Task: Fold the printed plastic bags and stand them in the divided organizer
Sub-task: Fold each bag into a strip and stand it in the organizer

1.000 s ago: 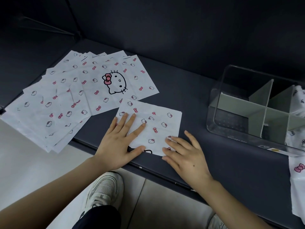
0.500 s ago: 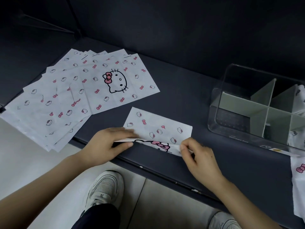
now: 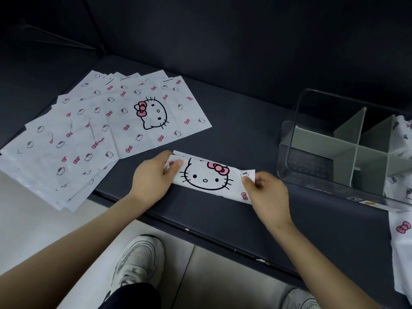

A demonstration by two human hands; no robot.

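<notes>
A white plastic bag printed with a cat face and pink bow (image 3: 208,178) lies folded into a narrow strip near the front edge of the dark table (image 3: 240,130). My left hand (image 3: 152,177) pinches its left end. My right hand (image 3: 266,191) pinches its right end. Several flat printed bags (image 3: 95,132) are fanned out at the left, overhanging the table edge. The clear divided organizer (image 3: 334,152) with grey-green dividers stands at the right, and folded printed bags (image 3: 401,139) show in its far right compartments.
Another printed bag (image 3: 401,241) hangs over the table edge at the far right. A dark wall rises behind the table. Below the table edge are a pale floor and my white shoes (image 3: 138,259).
The bag lay half-folded under my flat hands. Both hands then lifted its near edge and folded it away from me, leaving a narrow strip with the cat face on top.
</notes>
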